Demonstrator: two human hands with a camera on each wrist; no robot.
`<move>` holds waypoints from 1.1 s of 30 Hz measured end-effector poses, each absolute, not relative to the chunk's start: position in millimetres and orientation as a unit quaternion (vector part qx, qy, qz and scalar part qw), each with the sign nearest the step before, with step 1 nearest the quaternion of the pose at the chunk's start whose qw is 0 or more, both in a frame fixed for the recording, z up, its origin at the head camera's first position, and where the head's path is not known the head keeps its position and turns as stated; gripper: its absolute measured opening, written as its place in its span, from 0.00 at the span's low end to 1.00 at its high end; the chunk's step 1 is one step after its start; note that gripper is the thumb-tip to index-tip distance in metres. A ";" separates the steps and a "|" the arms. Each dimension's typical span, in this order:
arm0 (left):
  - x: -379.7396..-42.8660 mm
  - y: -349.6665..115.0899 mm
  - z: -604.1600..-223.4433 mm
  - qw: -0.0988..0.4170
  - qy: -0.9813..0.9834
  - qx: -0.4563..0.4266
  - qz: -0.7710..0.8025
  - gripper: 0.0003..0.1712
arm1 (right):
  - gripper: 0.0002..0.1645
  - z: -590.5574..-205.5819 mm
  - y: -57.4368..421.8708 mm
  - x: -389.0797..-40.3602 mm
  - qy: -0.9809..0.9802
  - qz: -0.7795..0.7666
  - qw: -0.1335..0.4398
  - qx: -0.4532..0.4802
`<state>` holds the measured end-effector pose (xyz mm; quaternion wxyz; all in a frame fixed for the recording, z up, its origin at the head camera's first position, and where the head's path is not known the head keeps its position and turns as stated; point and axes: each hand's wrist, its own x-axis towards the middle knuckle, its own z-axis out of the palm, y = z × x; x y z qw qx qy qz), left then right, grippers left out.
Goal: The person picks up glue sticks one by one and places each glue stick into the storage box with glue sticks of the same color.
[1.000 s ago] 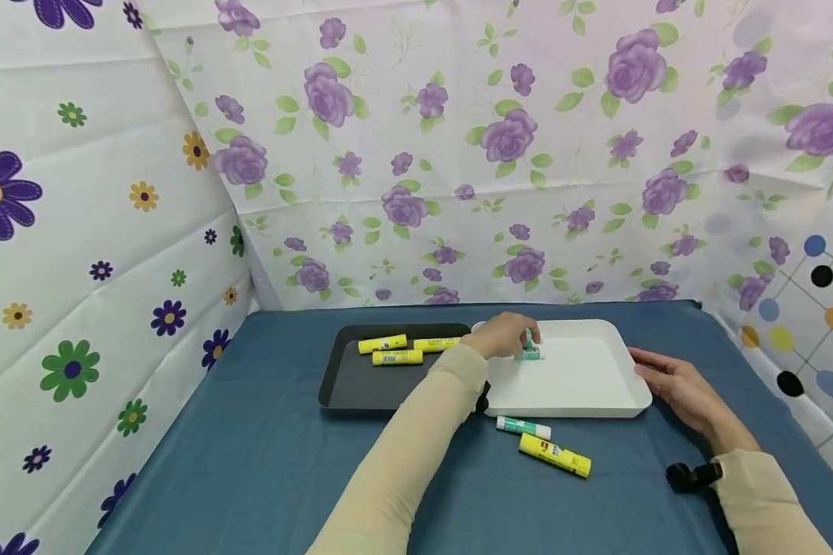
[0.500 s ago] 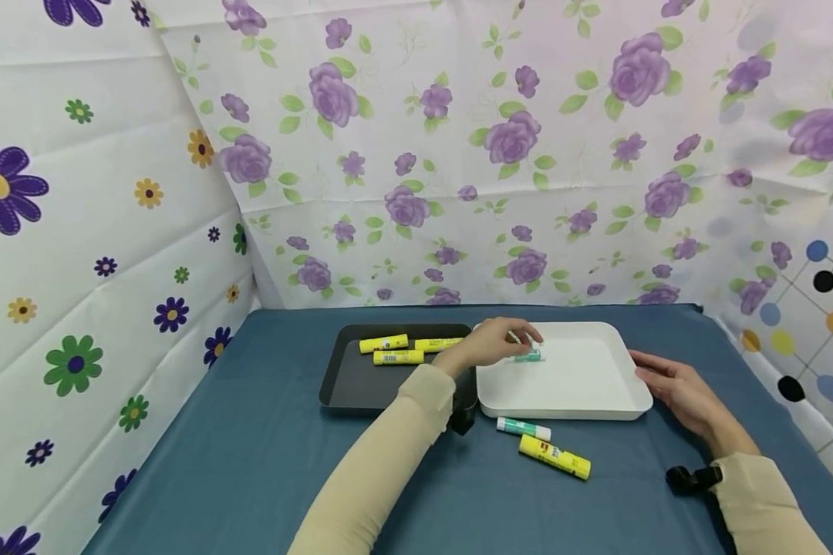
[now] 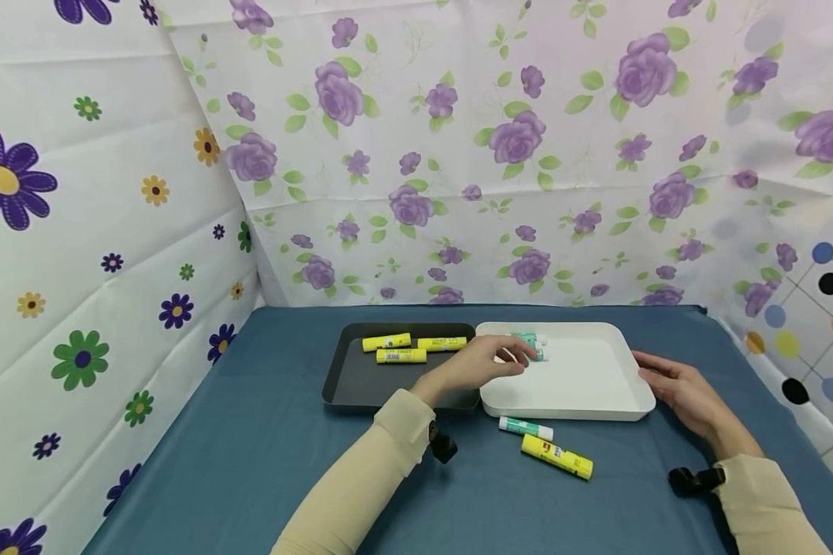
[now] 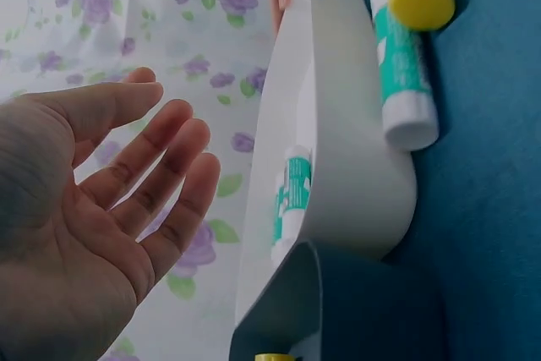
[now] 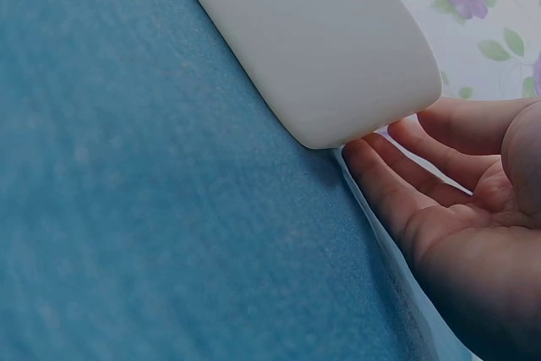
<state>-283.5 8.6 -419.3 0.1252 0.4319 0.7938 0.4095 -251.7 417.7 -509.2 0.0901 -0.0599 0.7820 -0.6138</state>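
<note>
My left hand (image 3: pixel 482 362) hovers over the left side of the white tray (image 3: pixel 576 385), its fingers loosely bent and holding nothing. In the left wrist view that hand (image 4: pixel 110 200) shows a bare palm. Just beyond the fingertips, two green-and-white glue sticks (image 3: pixel 527 338) lie side by side in the white tray, partly hidden by the hand. My right hand (image 3: pixel 687 393) rests its fingertips against the tray's right end. The right wrist view shows the fingers (image 5: pixel 389 179) extended at the white tray's corner (image 5: pixel 372 82).
A dark grey tray (image 3: pixel 347 389) adjoins the white one on the left, with three yellow glue sticks (image 3: pixel 401 356) inside. In front of the white tray, a green-and-white glue stick (image 3: pixel 525 428) and a larger yellow glue stick (image 3: pixel 557 457) lie on the blue cloth (image 3: pixel 250 462).
My left hand has let go of a green-and-white glue stick in the white tray and drawn back left and toward me. The right hand has stayed at the tray's end.
</note>
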 end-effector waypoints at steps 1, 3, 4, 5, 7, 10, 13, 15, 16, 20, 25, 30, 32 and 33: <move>-280.0 7.3 -418.6 0.127 0.792 0.434 0.410 0.16 | 0.44 -509.4 417.8 -251.6 0.780 -0.616 0.090 -0.061; -273.7 5.6 -418.3 0.130 0.789 0.438 0.412 0.16 | 0.44 -509.5 418.0 -251.2 0.779 -0.618 0.089 -0.062; -270.6 4.9 -418.4 0.131 0.788 0.439 0.412 0.16 | 0.44 -509.4 418.0 -251.0 0.778 -0.619 0.089 -0.063; -267.3 4.3 -418.3 0.132 0.788 0.439 0.412 0.16 | 0.44 -509.4 418.0 -250.9 0.777 -0.620 0.089 -0.063; -260.8 3.4 -418.6 0.132 0.788 0.439 0.412 0.15 | 0.44 -509.3 417.9 -250.9 0.776 -0.621 0.090 -0.064; -250.9 2.8 -419.4 0.135 0.786 0.442 0.412 0.15 | 0.44 -509.8 418.2 -251.7 0.777 -0.619 0.090 -0.062; -242.1 1.5 -420.8 0.140 0.783 0.441 0.416 0.16 | 0.44 -510.0 418.1 -252.4 0.779 -0.617 0.090 -0.061; -237.5 0.9 -422.4 0.139 0.782 0.439 0.420 0.16 | 0.44 -510.1 418.0 -253.0 0.779 -0.618 0.090 -0.061; -235.6 0.7 -423.5 0.138 0.783 0.437 0.421 0.16 | 0.44 -510.0 417.9 -253.0 0.779 -0.618 0.090 -0.060; -228.3 2.1 -429.2 0.130 0.785 0.433 0.423 0.15 | 0.45 -510.1 418.2 -252.6 0.782 -0.614 0.091 -0.057; -219.5 5.7 -439.2 0.137 0.781 0.429 0.433 0.15 | 0.45 -509.7 418.5 -252.0 0.784 -0.612 0.091 -0.056; -211.8 7.8 -448.9 0.142 0.782 0.423 0.436 0.17 | 0.45 -509.8 417.7 -251.8 0.786 -0.609 0.091 -0.055; -209.1 8.0 -452.1 0.142 0.785 0.421 0.431 0.18 | 0.45 -510.2 417.3 -252.0 0.787 -0.608 0.092 -0.054; -207.8 8.2 -453.5 0.142 0.787 0.420 0.428 0.18 | 0.46 -510.4 417.1 -252.1 0.787 -0.608 0.092 -0.054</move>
